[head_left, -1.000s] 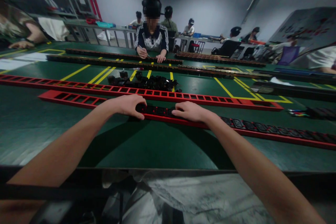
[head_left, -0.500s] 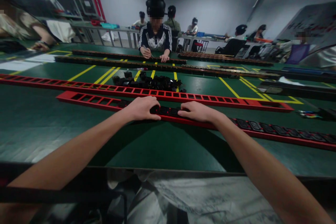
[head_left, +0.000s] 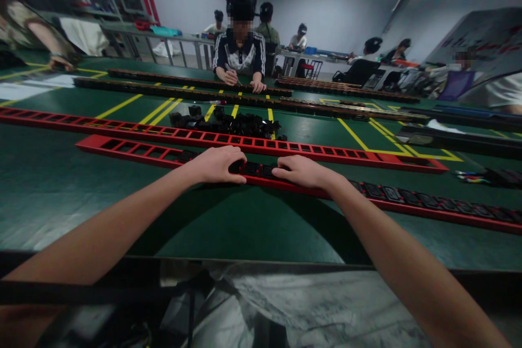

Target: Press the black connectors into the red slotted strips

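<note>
A long red slotted frame (head_left: pixel 92 143) lies across the green table in front of me. Square black modules (head_left: pixel 252 168) fill its slots from the middle to the right, while several slots near the left end are bare. My left hand (head_left: pixel 214 165) is closed around the frame, thumb on the near edge and fingers over the far side. A short way to the right, my right hand (head_left: pixel 304 171) also grips the frame, its thumb and fingers bent over the modules. A few modules show between the hands; others are hidden beneath them.
Behind it runs a second red frame (head_left: pixel 155 131) with bare slots. A heap of black parts (head_left: pixel 240 124) lies beyond that. Dark long strips (head_left: pixel 171 91) cross the table further back, where a co-worker (head_left: pixel 240 49) sits holding a thin tool. Coloured wires (head_left: pixel 468 176) lie at right.
The view has shifted slightly, so the table's things sit a little further left and higher. Both hands keep the same hold on the red frame.
</note>
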`<state>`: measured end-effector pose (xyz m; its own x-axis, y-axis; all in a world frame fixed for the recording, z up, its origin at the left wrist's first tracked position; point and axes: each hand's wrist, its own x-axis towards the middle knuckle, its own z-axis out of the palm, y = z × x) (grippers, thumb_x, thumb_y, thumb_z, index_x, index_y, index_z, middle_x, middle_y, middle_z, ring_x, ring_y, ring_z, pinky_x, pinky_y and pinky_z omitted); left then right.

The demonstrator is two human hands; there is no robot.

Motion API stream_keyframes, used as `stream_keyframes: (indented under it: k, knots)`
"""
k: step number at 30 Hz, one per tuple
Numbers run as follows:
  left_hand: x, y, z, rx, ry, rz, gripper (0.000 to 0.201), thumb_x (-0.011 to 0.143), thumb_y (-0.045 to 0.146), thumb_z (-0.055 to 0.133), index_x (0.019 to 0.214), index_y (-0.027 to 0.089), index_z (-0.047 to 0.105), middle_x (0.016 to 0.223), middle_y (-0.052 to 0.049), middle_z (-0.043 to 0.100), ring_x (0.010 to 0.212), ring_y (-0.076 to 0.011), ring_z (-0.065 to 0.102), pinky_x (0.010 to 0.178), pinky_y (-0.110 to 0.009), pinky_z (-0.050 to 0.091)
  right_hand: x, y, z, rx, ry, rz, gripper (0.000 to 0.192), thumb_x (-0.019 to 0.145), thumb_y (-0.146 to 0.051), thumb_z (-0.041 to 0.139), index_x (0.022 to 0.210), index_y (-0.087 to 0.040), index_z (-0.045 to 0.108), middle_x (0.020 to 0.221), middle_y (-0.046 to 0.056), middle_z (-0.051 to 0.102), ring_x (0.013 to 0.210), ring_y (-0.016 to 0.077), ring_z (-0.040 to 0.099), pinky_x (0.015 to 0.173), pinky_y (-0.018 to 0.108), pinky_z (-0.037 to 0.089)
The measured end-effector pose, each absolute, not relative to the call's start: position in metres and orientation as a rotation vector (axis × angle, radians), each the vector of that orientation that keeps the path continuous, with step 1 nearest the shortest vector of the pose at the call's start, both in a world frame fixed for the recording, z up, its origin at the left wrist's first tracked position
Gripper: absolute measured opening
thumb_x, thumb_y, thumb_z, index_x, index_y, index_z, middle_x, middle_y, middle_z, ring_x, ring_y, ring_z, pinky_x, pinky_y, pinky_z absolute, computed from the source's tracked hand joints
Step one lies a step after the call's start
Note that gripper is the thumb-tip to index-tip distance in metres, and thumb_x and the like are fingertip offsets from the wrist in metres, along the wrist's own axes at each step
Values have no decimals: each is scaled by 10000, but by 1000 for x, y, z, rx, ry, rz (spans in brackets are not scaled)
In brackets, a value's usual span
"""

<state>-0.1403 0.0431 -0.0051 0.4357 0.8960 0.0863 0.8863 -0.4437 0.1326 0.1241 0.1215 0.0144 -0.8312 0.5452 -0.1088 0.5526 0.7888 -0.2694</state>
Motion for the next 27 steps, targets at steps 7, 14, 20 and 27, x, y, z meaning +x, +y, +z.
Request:
stream_keyframes:
  k: [7, 14, 20, 27]
  knots:
    - [-139, 43, -3, 2577, 1623, 184, 518, 820, 621, 560, 1131, 208, 595, 1145, -69, 634, 1049, -242, 582, 742, -305, 421, 124, 121, 15, 920, 2944, -445, 476, 943, -601, 379, 837, -183, 580, 881, 77, 649, 705, 168, 532, 635, 280, 348]
    - [-142, 45, -4, 2524, 1600, 244, 543, 793, 630, 587, 1143, 215, 596, 1168, -57, 635, 1084, -240, 580, 796, -308, 420, 124, 120, 15, 923, 2946, -449, 465, 944, -590, 389, 832, -182, 580, 881, 77, 650, 701, 165, 533, 625, 281, 348]
    - [-148, 49, -6, 2457, 1523, 325, 556, 782, 603, 617, 1187, 224, 593, 1210, -53, 626, 1115, -235, 573, 878, -325, 420, 124, 121, 14, 941, 2951, -445, 465, 941, -590, 396, 837, -181, 592, 883, 83, 654, 706, 170, 537, 636, 287, 355]
    - [-147, 45, -2, 2361, 1524, 374, 461, 840, 554, 565, 1166, 229, 560, 1170, -60, 626, 1040, -224, 593, 848, -337, 440, 125, 122, 13, 922, 2955, -455, 481, 939, -608, 379, 845, -185, 588, 882, 78, 649, 705, 170, 536, 642, 283, 360]
